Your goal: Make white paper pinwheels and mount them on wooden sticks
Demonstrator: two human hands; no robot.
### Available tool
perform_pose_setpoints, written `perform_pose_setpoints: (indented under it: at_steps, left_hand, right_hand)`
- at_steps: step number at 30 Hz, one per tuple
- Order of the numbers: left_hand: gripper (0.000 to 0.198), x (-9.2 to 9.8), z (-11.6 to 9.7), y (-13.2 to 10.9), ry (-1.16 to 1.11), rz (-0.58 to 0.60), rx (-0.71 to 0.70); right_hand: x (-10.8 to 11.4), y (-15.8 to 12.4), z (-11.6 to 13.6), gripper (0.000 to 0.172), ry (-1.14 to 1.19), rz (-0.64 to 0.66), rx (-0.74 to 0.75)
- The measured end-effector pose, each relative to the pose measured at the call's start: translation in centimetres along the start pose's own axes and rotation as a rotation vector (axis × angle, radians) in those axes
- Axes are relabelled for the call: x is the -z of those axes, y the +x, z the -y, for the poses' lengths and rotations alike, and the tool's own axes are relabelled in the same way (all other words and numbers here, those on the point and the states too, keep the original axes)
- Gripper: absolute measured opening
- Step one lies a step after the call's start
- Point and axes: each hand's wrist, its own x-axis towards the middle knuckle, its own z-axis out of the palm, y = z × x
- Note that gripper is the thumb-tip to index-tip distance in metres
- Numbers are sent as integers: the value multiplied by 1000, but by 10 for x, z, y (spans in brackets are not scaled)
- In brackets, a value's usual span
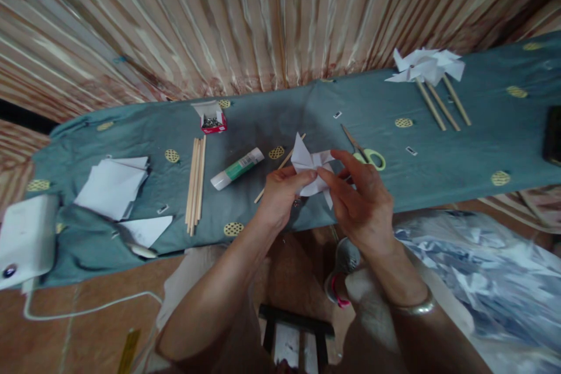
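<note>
A white paper pinwheel (312,165) is held between both hands above the front part of the covered table. My left hand (283,190) pinches it near the centre with thumb and fingers. From the other side, my right hand (362,198) grips it, thumb and fingertips closed on the folded paper by the middle. Partly behind the left hand, a thin wooden stick (287,158) lies on the cloth. Scissors with light green handles (372,158) rest just beyond the right hand. A glue stick (237,169) lies to the left.
Left of the glue are wooden sticks (196,187), an open red box of small metal pieces (213,121), stacked white paper (113,187) and a white device with a cable (28,239). Finished pinwheels (427,65) lie at the far right. A plastic bag (491,280) sits below the right edge.
</note>
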Motion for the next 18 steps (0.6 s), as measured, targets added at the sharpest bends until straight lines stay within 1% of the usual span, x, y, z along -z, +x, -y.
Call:
perform_pose_setpoints:
  at_steps: [7, 11, 18]
  left_hand:
    - [10, -1, -1, 0, -22, 12, -7]
    - [9, 0, 0, 1, -25, -4, -4]
    - [13, 1, 1, 1, -3, -6, -21]
  right_hand:
    - [0, 1, 1, 31, 3, -4, -17]
    - [1, 1, 1, 32, -4, -4, -4]
    - [0, -1, 0, 34, 8, 0, 2]
